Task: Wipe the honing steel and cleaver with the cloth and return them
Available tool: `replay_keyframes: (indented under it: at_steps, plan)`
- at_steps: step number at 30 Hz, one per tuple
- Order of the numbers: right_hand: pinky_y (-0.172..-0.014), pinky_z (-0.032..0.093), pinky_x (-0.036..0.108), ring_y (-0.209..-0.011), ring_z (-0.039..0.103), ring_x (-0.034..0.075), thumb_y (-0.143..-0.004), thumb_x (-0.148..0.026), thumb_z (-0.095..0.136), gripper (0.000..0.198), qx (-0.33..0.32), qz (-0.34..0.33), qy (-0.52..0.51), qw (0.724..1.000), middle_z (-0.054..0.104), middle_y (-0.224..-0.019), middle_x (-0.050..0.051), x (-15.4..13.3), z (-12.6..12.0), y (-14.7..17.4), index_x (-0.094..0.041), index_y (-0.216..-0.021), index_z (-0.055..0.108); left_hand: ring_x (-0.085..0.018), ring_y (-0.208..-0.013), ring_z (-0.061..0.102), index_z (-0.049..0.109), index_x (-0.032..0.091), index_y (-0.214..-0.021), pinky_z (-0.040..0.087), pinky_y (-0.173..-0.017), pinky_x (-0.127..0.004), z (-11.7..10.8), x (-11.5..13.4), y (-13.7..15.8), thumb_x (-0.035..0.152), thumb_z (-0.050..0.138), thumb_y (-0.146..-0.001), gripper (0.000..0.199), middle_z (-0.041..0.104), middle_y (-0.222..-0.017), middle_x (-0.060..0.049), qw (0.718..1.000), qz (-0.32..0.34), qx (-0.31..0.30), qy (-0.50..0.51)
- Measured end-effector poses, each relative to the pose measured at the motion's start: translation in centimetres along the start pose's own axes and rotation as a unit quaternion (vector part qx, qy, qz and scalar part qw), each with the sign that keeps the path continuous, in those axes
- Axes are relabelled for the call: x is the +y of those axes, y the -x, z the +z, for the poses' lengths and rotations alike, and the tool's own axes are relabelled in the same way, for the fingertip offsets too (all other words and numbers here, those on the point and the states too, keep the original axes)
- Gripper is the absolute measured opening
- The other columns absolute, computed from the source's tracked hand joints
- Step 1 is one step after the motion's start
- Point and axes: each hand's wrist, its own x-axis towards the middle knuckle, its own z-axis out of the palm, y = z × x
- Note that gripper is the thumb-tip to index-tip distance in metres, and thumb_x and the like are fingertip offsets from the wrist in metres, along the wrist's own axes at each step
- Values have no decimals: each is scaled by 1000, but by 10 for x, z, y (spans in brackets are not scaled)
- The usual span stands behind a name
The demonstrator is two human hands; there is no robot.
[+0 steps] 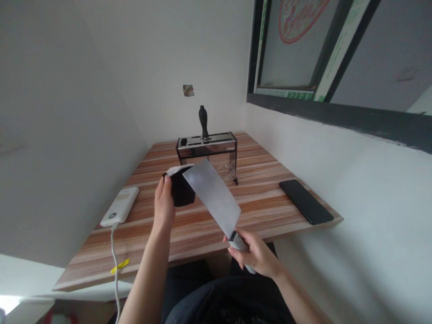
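My right hand (251, 253) is closed around the grey handle of a cleaver (216, 193). Its broad metal blade slants up and to the left over the table. In my left hand (164, 198) is a black cloth (182, 189) with a white part along its top edge, pinched between thumb and fingers. The blade's far corner overlaps the cloth's right side in view; whether they touch I cannot tell. Behind them stands a knife block (207, 146) with a metal top, clear sides and black legs. One black handle (203, 121) sticks up from it.
The wood-grain table (259, 180) sits in a corner between walls. A white power bank (120, 206) with a white cable (114, 261) lies at left, a yellow strip (120, 266) near the front edge. A black phone (305, 201) lies at right, below a dark-framed window (290, 96).
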Motion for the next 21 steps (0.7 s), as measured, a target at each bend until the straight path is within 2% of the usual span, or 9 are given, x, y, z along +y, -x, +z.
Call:
replay_keyframes:
  at_steps: [2,4,8,12,17,21]
  plan:
    - [-44,37,18,-46,44,6,-84,-38,57,28,-12,-9,-1,1000,46,-62,-5,-6,-1,2,-15,-100,56,-20,-101,63,63,19,-108,50,-86,-28,2,-4,10,46,52,-85,37,69,-106,-6,987,-115,7,109]
    - [-48,38,19,-50,44,7,-86,-41,54,31,3,-17,31,999,47,-65,-4,-12,-4,4,-15,-103,55,-20,-106,61,64,21,-107,49,-90,-28,5,-5,21,40,56,-84,32,69,-109,-4,964,-193,20,184]
    - [-57,40,22,-62,50,11,-87,-42,53,27,95,-30,155,983,54,-71,0,-19,-13,6,-17,-97,58,-20,-109,61,65,21,-108,48,-94,-32,10,-4,39,33,54,-87,27,70,-109,-3,927,-270,31,259]
    - [-66,43,25,-72,56,16,-82,-41,60,25,152,-23,213,965,60,-78,2,-22,-19,7,-18,-91,59,-21,-113,59,65,20,-110,48,-96,-35,10,-7,53,31,51,-89,28,69,-113,-5,896,-315,25,313]
    - [-51,41,21,-58,54,12,-79,-36,63,24,186,-13,173,967,58,-71,-1,-18,-18,0,-20,-92,50,-20,-117,57,65,17,-112,43,-102,-34,14,-3,67,29,47,-92,30,69,-113,-7,867,-359,42,342]
    - [-37,33,17,-42,44,5,-82,-37,60,23,158,-32,74,984,57,-72,-3,-17,-11,-11,-22,-88,45,-24,-112,60,63,14,-115,45,-100,-42,18,1,73,29,45,-93,32,70,-110,-10,832,-425,52,354]
